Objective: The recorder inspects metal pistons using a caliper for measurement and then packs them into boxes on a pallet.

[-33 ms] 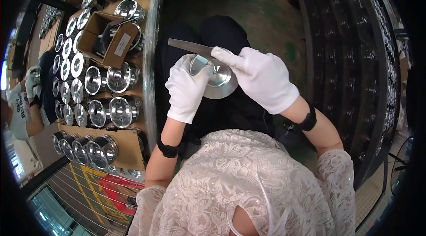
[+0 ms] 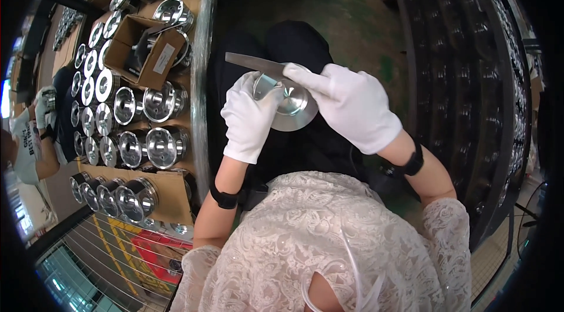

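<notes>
Over my lap, a shiny metal piston is held in my left hand, which wears a white glove. Its thumb lies over the piston's near face and its fingers curl round the left side. My right hand, also gloved in white, is closed round one end of a flat metal file. The file's long blade points left across the far edge of the piston. Whether the blade touches the metal there I cannot tell. The end inside my right fist is hidden.
On my left, a cardboard-covered table carries rows of pistons and a small open carton with dark items inside. A dark rack of shiny parts stands on my right. Another person's gloved hand holds a part at far left.
</notes>
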{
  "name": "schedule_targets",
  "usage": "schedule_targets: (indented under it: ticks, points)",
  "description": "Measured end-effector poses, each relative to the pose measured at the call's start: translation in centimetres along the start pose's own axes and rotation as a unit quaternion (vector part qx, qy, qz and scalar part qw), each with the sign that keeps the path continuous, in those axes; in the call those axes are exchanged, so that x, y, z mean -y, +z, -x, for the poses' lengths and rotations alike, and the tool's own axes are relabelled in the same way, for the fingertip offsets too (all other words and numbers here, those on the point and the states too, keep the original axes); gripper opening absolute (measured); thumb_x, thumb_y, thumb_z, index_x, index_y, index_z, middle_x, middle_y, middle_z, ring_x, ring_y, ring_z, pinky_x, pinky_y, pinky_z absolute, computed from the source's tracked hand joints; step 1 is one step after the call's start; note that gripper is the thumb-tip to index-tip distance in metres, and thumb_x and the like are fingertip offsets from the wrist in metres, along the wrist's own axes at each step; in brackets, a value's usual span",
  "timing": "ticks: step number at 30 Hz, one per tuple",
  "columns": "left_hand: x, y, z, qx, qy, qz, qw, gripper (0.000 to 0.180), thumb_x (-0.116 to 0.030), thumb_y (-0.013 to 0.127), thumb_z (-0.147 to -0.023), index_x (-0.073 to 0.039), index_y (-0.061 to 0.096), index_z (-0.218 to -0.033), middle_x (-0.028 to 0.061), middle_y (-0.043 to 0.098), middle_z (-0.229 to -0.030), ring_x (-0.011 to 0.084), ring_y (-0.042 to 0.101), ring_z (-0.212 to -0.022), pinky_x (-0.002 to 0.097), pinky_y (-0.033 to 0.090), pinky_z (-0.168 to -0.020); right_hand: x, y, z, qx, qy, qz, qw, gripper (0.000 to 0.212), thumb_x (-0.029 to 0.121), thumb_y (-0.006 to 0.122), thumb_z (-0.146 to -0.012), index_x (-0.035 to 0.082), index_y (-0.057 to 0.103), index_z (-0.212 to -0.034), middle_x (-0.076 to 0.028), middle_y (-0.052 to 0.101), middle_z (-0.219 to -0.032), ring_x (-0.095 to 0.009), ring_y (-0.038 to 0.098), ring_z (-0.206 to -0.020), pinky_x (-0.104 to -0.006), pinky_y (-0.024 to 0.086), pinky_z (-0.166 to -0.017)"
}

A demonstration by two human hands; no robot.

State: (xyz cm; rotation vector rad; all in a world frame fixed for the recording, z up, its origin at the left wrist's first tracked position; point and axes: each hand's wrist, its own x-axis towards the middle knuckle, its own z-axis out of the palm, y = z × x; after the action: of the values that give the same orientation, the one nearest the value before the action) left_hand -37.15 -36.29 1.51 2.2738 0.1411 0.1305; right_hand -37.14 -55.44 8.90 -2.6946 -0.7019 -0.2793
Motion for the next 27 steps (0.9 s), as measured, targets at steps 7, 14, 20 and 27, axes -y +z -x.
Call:
schedule_targets:
  ticks: [7,14,20,27]
  points:
    - [-0.4,0.2,0.4,-0.020,-0.013,0.022,0.999,0.041,-0.029,0.075,-0.075,0.003,0.071,-0.099,0.0196,0.070,-0.096,0.0395,0.070,-0.085,0.0431,0.056,-0.077,1.5,-5.2,1.2,0.097,0.026,0.025,0.995,0.038,0.015,0.066,-0.086,0.026,0.072,-0.121,-0.007,0.054,-0.068,-0.025,0.057,-0.051,-0.0368,0.049,-0.048]
    - [-1.5,0.1,0.7,0.020,-0.003,-0.028,0.999,0.042,-0.028,0.077,-0.074,0.005,0.070,-0.100,0.0209,0.069,-0.099,0.0372,0.069,-0.087,0.0421,0.056,-0.077,2.1,-4.2,-1.2,0.086,0.017,0.056,0.995,0.034,0.014,0.065,-0.088,0.024,0.072,-0.119,-0.008,0.057,-0.067,-0.026,0.060,-0.055,-0.0356,0.050,-0.053]
    - [-2.1,-0.6,1.0,0.006,0.030,-0.001,1.000,0.046,-0.027,0.077,-0.073,0.008,0.069,-0.101,0.0217,0.069,-0.101,0.0363,0.069,-0.088,0.0411,0.056,-0.077,1.8,-6.0,-0.6,0.074,-0.010,0.067,0.995,0.036,0.014,0.070,-0.085,0.028,0.072,-0.118,-0.006,0.054,-0.064,-0.024,0.055,-0.051,-0.0343,0.046,-0.050]
    - [-1.3,-0.4,0.7,0.009,-0.031,0.027,0.999,0.044,-0.028,0.076,-0.074,0.004,0.071,-0.102,0.0208,0.070,-0.104,0.0367,0.069,-0.091,0.0414,0.056,-0.081,1.2,-5.4,1.4,0.100,-0.007,0.098,0.990,0.038,0.012,0.065,-0.086,0.028,0.071,-0.120,-0.004,0.054,-0.067,-0.022,0.055,-0.051,-0.0341,0.046,-0.048]
